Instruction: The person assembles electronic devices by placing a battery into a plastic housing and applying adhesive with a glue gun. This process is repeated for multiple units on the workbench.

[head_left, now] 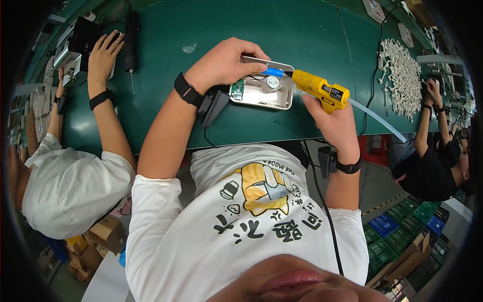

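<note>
Gluing appears to be the step in hand: a yellow hot-glue gun point(322, 91) is gripped by the right hand point(334, 118), fingers closed around its handle, its nozzle aimed at a blue part point(273, 72) in an open metal case point(262, 89) on the green table point(302, 30). The case is steadied by the left hand point(224, 63), fingers curled on its rim. A steady nozzle seems needed next. White plastic parts point(400, 75) are piled at the right; a co-worker's hand point(103, 53) and an electric screwdriver point(132, 38) lie well apart, obstructing nothing.

cardboard boxes point(98, 241): brown, stacked left of the green table's point(312, 30) near edge
plastic crates point(402, 234): green and blue, stacked right of that near edge
</note>
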Motion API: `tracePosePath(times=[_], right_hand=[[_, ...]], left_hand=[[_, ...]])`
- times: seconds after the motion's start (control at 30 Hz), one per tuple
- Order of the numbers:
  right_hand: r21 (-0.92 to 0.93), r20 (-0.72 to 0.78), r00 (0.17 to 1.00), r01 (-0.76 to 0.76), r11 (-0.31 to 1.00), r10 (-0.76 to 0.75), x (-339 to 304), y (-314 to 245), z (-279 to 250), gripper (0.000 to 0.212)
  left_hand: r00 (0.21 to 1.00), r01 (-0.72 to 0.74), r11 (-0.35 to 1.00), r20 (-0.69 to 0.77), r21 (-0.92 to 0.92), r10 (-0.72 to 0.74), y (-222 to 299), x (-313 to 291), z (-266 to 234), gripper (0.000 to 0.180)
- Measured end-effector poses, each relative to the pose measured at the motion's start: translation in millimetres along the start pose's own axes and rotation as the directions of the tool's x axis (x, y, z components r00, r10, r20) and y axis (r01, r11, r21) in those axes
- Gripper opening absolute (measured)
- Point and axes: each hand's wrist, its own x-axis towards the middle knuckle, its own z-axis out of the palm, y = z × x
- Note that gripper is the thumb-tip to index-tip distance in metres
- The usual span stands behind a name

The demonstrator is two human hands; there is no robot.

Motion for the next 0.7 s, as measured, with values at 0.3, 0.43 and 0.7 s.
tracePosePath(times=[0.3, 0.43, 0.7], right_hand=[[0.202, 0.054, 0.981, -0.194, 0.960, 0.187, -6.5, -11.8, 1.7, 0.032], [0.155, 0.117, 0.949, -0.308, 0.939, 0.292, 0.9, -18.2, 3.3, 0.034], [0.042, -0.045, 0.999, 0.027, 0.999, -0.025, -2.4, -19.5, 18.8, 0.034]], left_hand=[[0.961, -0.266, 0.942, -0.020, 0.206, 0.275, -16.2, -6.4, -9.3, 0.026], [0.979, -0.206, 0.974, 0.029, 0.090, 0.204, -18.4, -4.8, -15.0, 0.028], [0.989, -0.137, 0.990, 0.060, 0.022, 0.136, -23.2, -6.1, -22.9, 0.028]])
